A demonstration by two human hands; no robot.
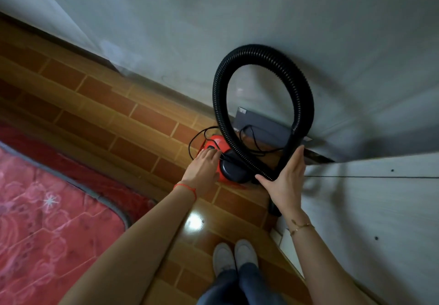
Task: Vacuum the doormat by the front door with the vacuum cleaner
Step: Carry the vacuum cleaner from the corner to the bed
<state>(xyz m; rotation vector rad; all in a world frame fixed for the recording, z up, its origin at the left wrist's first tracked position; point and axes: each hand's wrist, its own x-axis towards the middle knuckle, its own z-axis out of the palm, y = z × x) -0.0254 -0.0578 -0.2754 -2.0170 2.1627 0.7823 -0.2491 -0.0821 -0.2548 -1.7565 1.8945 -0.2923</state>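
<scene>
Right hand [283, 181]: palm toward the hose [261, 72], thumb under the lower bend, fingers reaching up along the black tube. Hand is partly open, cupping the hose where its two runs cross rather than wrapped tight around it. Thin gold bracelet [300, 227] on that wrist.

Left hand [202, 168]: laid flat on top of the vacuum [225, 159], fingers fairly straight and spread toward the dark switch area on the red housing. No clear grasp; it rests or presses there. Red string [186, 188] around the left wrist.

Vacuum: small red and black canister, sitting on the floor [114, 117] close to the wall [237, 19], near the corner where the floor meets a pale panel [368, 209] on the right. The ribbed hose rises from it in a tall loop against the wall and comes back down into the right hand. Thin black cord [251, 138] lies in loose loops around and behind the body; one strand runs taut across the pale panel toward the right edge.

Grey flat box [263, 126] leans at the foot of the wall just behind the vacuum.

Floor is glossy brick-pattern, with a bright light reflection between the forearms. Red floral mat [47, 221] with a grey border lies at the floor's left edge, well apart from the vacuum. White shoes [234, 254] and blue trouser legs at the bottom edge.
</scene>
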